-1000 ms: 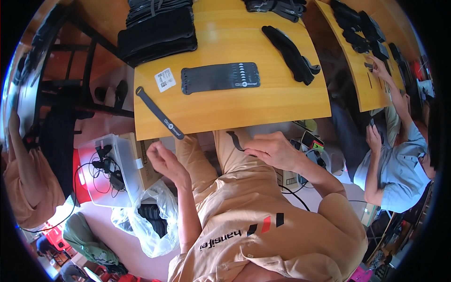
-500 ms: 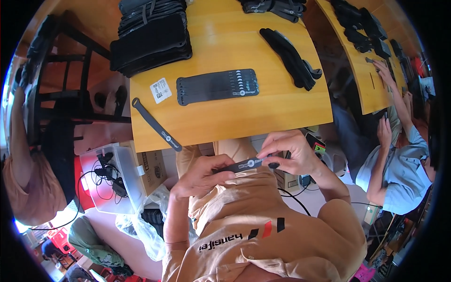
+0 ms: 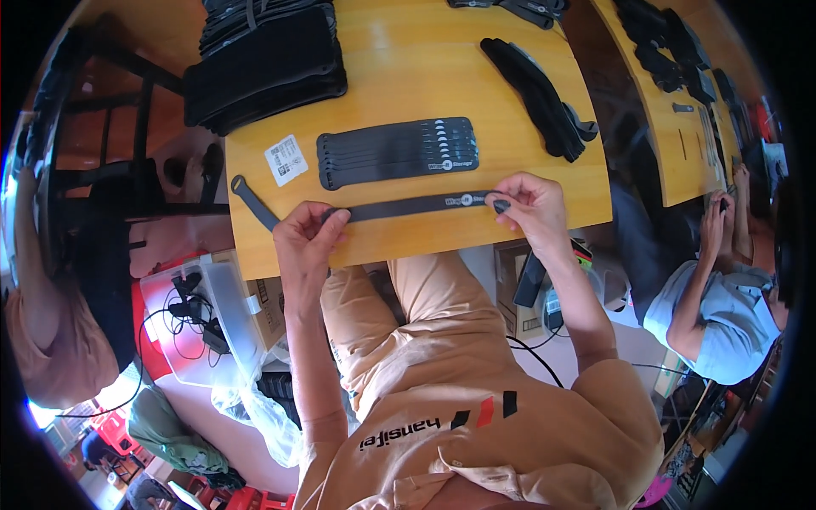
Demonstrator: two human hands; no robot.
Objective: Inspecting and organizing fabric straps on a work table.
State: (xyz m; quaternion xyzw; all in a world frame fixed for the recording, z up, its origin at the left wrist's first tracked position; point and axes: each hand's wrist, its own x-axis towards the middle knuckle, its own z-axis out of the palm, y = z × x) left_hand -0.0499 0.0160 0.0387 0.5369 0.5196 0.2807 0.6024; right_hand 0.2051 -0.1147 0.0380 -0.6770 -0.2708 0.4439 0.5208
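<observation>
in the head view, we hold a black strap (image 3: 408, 206) stretched out on the near side of the fanned straps (image 3: 387, 155) on the counter (image 3: 416, 81). our left hand (image 3: 308, 238) pinches its left end between the fingers; our right hand (image 3: 537, 211) pinches the other. left of the fanned straps lie a white label (image 3: 286, 160) and a loose strap (image 3: 253, 204); right of them, a black bundle (image 3: 534, 98).

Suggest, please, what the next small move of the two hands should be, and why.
I would probably lower the held strap onto the near edge of the overlapping straps on the table: the left hand and right hand pinch it near its ends, roughly parallel to them, with its printed end to the right, like theirs.
</observation>
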